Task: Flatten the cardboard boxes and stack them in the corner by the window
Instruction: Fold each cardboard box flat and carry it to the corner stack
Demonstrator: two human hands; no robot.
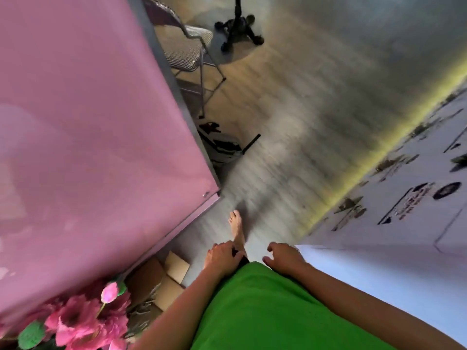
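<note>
**Both hands empty, box on floor**

While the frame is motion-blurred, head view shows left hand [222, 257] and right hand [284, 256] loosely curled, holding nothing, over the green shirt [265, 311]. Open cardboard box [161, 281] sits on the floor [290, 117] beside the pink table's [88, 122] near corner.

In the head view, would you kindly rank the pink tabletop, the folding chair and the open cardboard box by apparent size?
1. pink tabletop, by far.
2. folding chair and open cardboard box: these look similar, and the box is nearer, so unranked.

Grey wood-grain floor [290, 109], folding chair [187, 46], black stand base [237, 29], open cardboard box [161, 281] (beside pink table)
</note>
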